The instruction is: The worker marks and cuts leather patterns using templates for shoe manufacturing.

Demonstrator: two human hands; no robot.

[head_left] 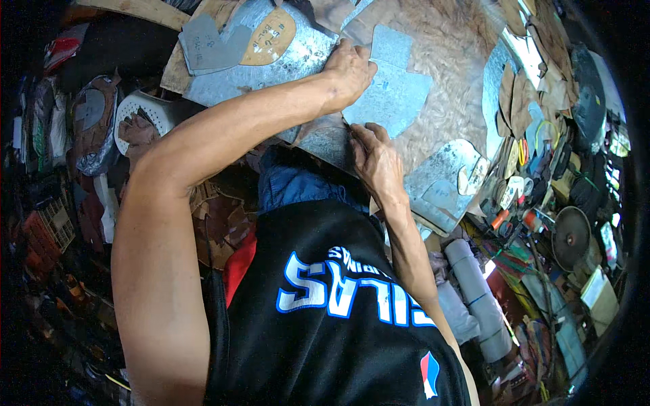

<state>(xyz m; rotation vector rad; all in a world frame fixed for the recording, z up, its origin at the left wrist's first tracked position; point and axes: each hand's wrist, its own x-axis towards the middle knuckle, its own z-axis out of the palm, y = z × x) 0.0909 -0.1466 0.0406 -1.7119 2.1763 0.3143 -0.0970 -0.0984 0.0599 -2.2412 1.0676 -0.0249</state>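
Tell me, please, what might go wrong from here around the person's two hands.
The pale blue piece might shift on the mottled brown sheet, as the left hand is only at its left edge. The right hand, close to that piece's lower end, could nudge it. The tan piece, lying on the silvery sheet, might slide if bumped.

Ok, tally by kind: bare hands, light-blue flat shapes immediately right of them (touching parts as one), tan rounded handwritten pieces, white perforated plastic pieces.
Bare hands: 2 (left hand, right hand)
Light-blue flat angular shape beside them: 1
Tan rounded flat piece with handwriting: 1
Curved white perforated plastic piece: 1
Total: 5
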